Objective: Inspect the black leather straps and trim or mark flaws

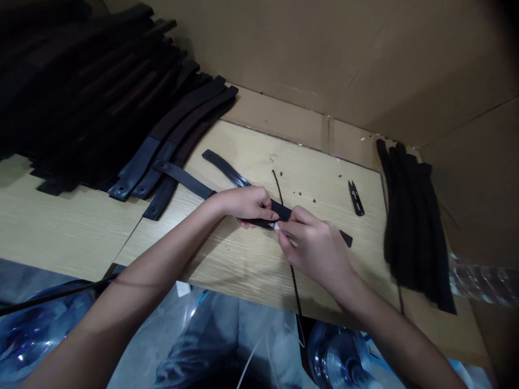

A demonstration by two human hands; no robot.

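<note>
My left hand (pixel 251 204) is closed on a long black strap (pixel 188 181) with a hole at its end, pressing it near the tabletop. My right hand (pixel 320 246) is closed in a pinch at the strap's edge, close to my left thumb. A small white piece (pixel 276 226) shows at its fingertips; its kind cannot be made out. Another black strap (pixel 227 167) lies just behind, partly hidden by my hands. A thin black cord (pixel 295 286) runs under the work and over the table's front edge.
A big heap of black straps (pixel 101 92) fills the left, with several straps (pixel 413 227) stacked on the right. Small black thread snips (pixel 356 198) lie on the wooden table (pixel 243 270). Cardboard walls (pixel 304 59) stand behind. Clear blue plastic bottles (pixel 336 351) are below.
</note>
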